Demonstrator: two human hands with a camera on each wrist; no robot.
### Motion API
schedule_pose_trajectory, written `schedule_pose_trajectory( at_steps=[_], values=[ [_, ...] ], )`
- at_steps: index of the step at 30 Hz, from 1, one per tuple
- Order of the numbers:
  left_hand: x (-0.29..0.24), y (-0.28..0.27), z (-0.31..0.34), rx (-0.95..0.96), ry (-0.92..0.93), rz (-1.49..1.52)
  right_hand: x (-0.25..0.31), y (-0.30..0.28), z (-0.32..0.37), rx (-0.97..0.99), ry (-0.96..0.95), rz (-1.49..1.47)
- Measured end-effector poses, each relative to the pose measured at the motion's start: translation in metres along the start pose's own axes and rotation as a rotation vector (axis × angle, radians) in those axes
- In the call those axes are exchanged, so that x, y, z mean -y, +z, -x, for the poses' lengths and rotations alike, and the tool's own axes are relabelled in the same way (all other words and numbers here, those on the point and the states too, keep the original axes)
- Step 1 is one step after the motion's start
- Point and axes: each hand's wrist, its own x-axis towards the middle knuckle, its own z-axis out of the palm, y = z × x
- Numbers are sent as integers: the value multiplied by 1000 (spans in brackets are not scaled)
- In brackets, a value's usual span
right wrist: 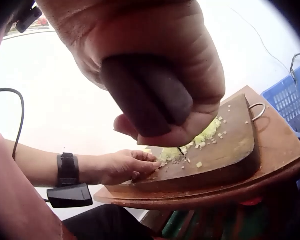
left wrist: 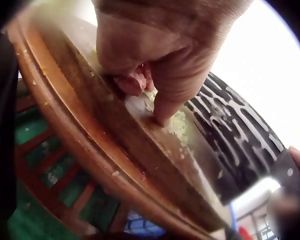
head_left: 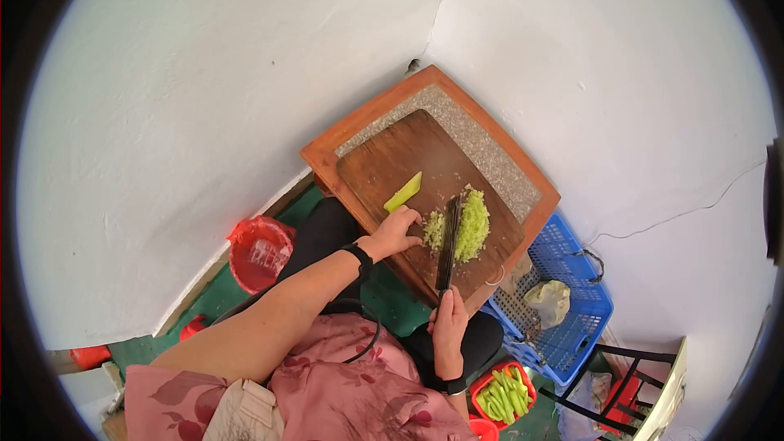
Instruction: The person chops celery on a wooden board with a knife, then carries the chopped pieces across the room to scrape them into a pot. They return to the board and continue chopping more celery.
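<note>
Gripped in the right hand [head_left: 449, 322] is the dark handle of a knife [head_left: 447, 245], with all fingers wrapped fully round it; in the right-wrist view the fist fills the upper centre of the frame. The broad patterned blade is set edge-down on a wooden cutting board [head_left: 400, 155], just right of frame centre in the head view. A pile of chopped greens [head_left: 472, 224] is divided by the blade: the larger part lies to its right, a smaller part to its left.

The left hand [head_left: 394, 234] is placed on the board just left of the blade, its fingers curled under and the fingertips [left wrist: 162, 117] pressed down at the smaller heap. Whether anything is pinched beneath them cannot be told. A black band [head_left: 359, 257] is worn on that wrist.

An uncut green strip [head_left: 403, 192] lies on the board above the left hand, apart from the pile. The board is carried on a small table [head_left: 367, 112] with a wooden rim and a speckled top. A metal ring [head_left: 495, 278] is seen at the board's lower right end.

At the lower right, a blue basket [head_left: 584, 273] with a crumpled cloth [head_left: 549, 300] in it stands beside the table. A red tray of green pods [head_left: 505, 392] is seen at the bottom edge, and a red bucket [head_left: 260, 255] at centre left.
</note>
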Motion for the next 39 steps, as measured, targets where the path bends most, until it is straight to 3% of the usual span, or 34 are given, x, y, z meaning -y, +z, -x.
schedule_pose_trajectory(
  at_steps=[25,39],
  values=[
    [11,7,0,-105,146,58,2,16,-5,55,-11,26],
    [9,1,5,-68,102,65,-8,20,-4,66,-27,82]
  ],
)
